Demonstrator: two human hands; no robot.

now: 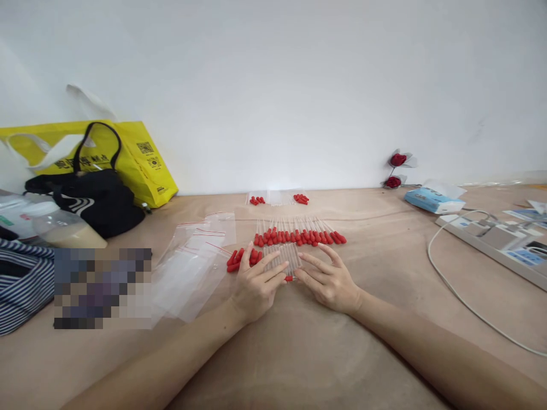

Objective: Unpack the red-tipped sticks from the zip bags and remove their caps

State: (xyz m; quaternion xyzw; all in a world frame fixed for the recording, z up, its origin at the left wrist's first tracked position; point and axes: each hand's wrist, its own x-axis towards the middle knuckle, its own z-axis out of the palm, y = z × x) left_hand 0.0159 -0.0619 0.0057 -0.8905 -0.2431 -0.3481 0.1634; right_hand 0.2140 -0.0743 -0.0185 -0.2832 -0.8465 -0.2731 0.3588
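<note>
In the head view, the left hand [258, 285] and the right hand [329, 279] meet over a flat row of slim clear tubes [289, 257] lying side by side on the wood-toned tabletop [307, 353], near the middle of the scene. The tubes look colourless and glossy, pale grey where they crowd together, set close and roughly parallel, with their lengths running from near to far. The left hand's fingers are spread and slightly bent across the left part of the row, covering some of it; the right hand's fingers are parted, their tips at the right edge. Neither hand is seen wrapped round a tube, and whether the fingertips pinch anything cannot be told. One small red bulb [289, 278] shows at the near end of the row, between the two hands' fingertips. Loose red bulbs [233, 261], smooth and elongated, lie just left, partly behind the left hand. Just beyond the tubes stretches a fan of clear droppers [299, 236], their bright red bulbs turned near and their thin stems pointing far. Farther back, by the wall [273, 85], a clear bag [280, 197] has red bulbs showing at its left and right ends. Overlapping clear zip bags [188, 279] with red seal lines lie to the left.
</note>
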